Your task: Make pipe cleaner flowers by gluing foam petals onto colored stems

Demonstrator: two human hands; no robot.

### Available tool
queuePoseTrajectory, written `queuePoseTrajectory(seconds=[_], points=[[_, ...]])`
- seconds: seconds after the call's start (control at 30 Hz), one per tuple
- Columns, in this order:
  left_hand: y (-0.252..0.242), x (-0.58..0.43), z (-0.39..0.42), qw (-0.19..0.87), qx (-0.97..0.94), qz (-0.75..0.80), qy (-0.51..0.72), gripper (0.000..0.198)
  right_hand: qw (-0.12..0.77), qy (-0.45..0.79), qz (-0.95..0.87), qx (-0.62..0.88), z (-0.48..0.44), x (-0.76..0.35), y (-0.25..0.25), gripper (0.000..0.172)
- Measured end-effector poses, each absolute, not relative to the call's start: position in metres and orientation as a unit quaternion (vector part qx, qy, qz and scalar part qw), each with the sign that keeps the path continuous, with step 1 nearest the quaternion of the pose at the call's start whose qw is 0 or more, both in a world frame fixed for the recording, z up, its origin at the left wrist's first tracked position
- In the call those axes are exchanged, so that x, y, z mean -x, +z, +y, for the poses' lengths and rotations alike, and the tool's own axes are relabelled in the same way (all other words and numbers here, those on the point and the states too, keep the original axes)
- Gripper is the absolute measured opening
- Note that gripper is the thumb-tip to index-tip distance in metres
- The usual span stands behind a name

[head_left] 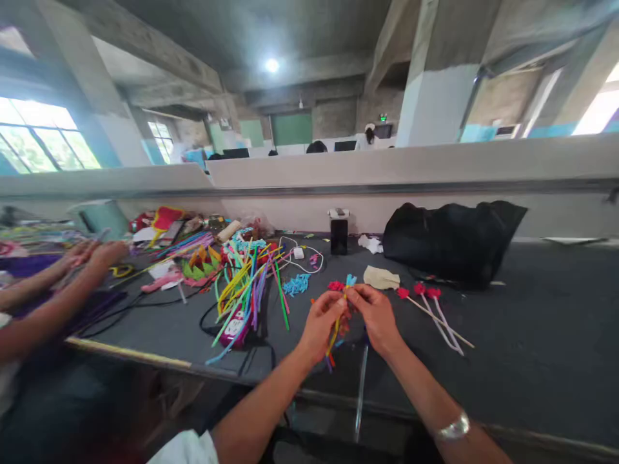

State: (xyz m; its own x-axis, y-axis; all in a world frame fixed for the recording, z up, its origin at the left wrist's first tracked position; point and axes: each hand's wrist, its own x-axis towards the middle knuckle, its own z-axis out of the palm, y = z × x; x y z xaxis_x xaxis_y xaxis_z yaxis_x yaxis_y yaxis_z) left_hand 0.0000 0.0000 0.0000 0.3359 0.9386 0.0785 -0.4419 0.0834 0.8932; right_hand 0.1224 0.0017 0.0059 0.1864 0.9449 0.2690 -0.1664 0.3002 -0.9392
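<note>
your left hand (323,322) and right hand (380,316) meet near the middle of the tabletop (541,335), fingertips touching or nearly so. the left has thumb and fingers pinched on a yellow strip (333,336), which hangs below them toward 6 o'clock; the right is pinched at the base of a blue tuft (351,280), which pokes up at 12 o'clock above your fingertips. how the two pieces join, you cannot tell, as your fingers cover the spot. a silver bracelet (454,426) circles your right wrist.

taking your hands as the centre of the dial, a small red pile (336,285) lies just beyond the left one at 11 o'clock, with a heap of blue bits (296,284) at 10. a tangle of colored strips (247,283) spreads farther out at 10, over a purple pouch (235,328) at 9. three red-topped stems (436,318) lie at 3, crossing one another. a cream cloth (381,278) sits near your right hand at 1, and a black bag (449,238) slumps at 2. a dark phone (339,236) stands upright at 12. well apart, at 10, are a co-worker's hands (94,254), blurred.
</note>
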Motion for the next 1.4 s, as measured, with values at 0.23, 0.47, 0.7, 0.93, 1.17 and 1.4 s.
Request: queuePoseTrajectory(seconds=[0.23, 0.47, 0.7, 0.93, 1.17, 1.4], points=[[0.001, -0.003, -0.007, 0.671, -0.438, 0.285, 0.526, 0.027, 0.655, 0.443, -0.464, 0.398, -0.007, -0.116, 0.006, 0.025], [0.001, 0.005, -0.035, 0.662, -0.42, 0.285, 0.551, 0.025, 0.65, 0.478, -0.454, 0.378, -0.035, -0.106, -0.004, 0.028], [-0.006, -0.002, -0.078, 0.692, -0.397, 0.273, 0.537, 0.023, 0.647, 0.489, -0.435, 0.391, -0.083, -0.103, -0.014, 0.037], [0.008, 0.004, -0.116, 0.729, -0.364, 0.264, 0.516, 0.021, 0.66, 0.41, -0.453, 0.436, -0.116, -0.106, -0.007, 0.034], [0.025, 0.018, -0.143, 0.746, -0.349, 0.251, 0.509, 0.02, 0.648, 0.294, -0.521, 0.471, -0.153, -0.11, 0.021, 0.029], [0.039, 0.027, -0.174, 0.763, -0.342, 0.233, 0.496, 0.018, 0.605, 0.16, -0.587, 0.514, -0.182, -0.11, 0.032, 0.036]])
